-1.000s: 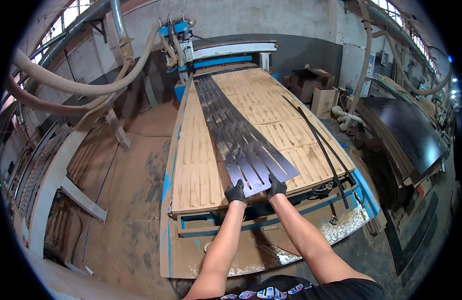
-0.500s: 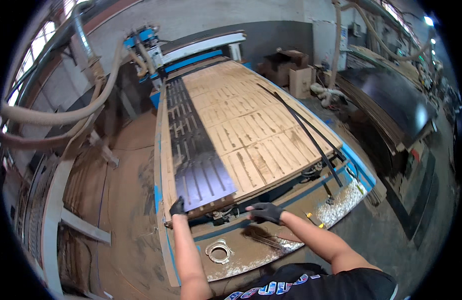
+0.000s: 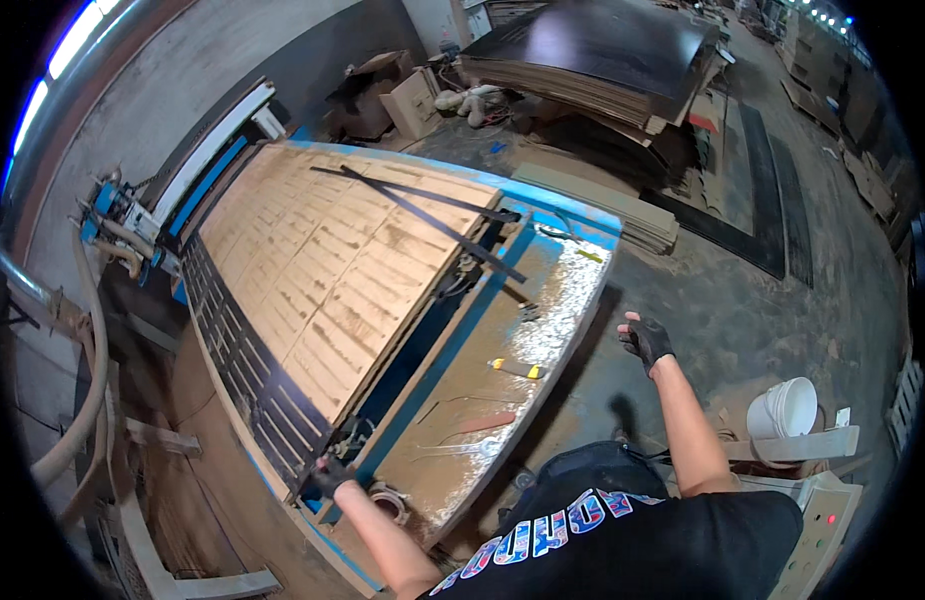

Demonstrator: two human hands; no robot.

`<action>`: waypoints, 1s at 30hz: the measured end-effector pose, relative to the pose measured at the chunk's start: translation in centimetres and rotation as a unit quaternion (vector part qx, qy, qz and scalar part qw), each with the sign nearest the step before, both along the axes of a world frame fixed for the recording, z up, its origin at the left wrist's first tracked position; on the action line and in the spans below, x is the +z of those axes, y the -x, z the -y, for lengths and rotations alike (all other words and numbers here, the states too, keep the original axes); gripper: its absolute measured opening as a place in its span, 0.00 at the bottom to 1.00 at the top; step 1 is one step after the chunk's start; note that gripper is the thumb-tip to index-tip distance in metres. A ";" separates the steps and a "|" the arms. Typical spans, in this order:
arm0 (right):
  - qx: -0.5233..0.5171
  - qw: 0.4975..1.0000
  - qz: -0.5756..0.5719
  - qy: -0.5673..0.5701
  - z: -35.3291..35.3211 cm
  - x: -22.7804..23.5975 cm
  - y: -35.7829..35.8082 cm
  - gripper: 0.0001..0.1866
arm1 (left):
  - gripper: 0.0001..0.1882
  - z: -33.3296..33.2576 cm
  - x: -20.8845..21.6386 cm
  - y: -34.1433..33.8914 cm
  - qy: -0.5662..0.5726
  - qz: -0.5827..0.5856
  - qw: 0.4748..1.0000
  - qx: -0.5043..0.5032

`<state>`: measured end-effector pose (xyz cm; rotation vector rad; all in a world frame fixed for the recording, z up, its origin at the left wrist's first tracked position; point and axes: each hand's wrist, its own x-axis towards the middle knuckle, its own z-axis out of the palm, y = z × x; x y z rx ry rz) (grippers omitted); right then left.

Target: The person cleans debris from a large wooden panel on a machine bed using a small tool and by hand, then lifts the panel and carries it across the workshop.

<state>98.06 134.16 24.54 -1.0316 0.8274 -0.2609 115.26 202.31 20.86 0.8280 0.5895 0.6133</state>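
Observation:
My left hand (image 3: 331, 477), in a dark fingerless glove, is at the near end of a long black slotted panel (image 3: 272, 392). Its fingers blend into the dark edge, so I cannot tell whether they grip it. The panel lies along the left side of a large machine bed (image 3: 362, 285), beside pale grooved boards. Away from the bed, my right hand (image 3: 646, 340), gloved the same way, hangs over the floor to the right. Its fingers are loosely bent and apart, with nothing in them.
Two dark strips (image 3: 422, 212) lie crossed on the boards. The dusty front ledge (image 3: 452, 420) holds a yellow-and-black tool (image 3: 515, 369) and a round collar (image 3: 390, 502). A white bucket (image 3: 782, 408) stands at right. Stacked dark sheets (image 3: 592, 45) are behind; a hose (image 3: 92, 370) hangs at left.
My view has swung to the right. My right hand has moved from above the front ledge out over the floor. My left hand remains at the panel's near end.

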 end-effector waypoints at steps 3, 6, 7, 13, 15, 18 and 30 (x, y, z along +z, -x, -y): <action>-0.020 1.000 0.015 -0.016 4.6 -0.9 3.4 0.19 | 0.07 14.4 0.3 -0.1 0.206 0.033 0.973 -0.102; 0.014 1.000 0.020 -0.015 8.6 -1.2 6.2 0.18 | 0.09 27.4 -2.4 1.1 0.179 -0.076 0.957 -0.217; 0.027 0.999 0.031 -0.021 9.8 -0.8 6.4 0.18 | 0.09 29.7 -2.8 1.0 0.115 -0.032 0.949 -0.293; -0.132 0.985 0.028 0.106 23.1 -0.6 15.5 0.19 | 0.09 53.6 0.7 1.4 -0.227 -0.122 0.870 -0.420; -0.185 0.975 0.013 0.121 25.9 0.4 17.3 0.17 | 0.10 57.6 -0.3 -0.8 -0.302 -0.109 0.833 -0.450; -0.237 0.963 0.047 0.116 29.4 0.6 15.9 0.15 | 0.11 59.8 -4.6 -5.6 -0.458 -0.040 0.792 -0.401; -0.071 0.988 0.034 0.130 41.9 6.7 1.0 0.17 | 0.17 70.0 -11.6 -20.3 -0.783 -0.264 0.473 -0.306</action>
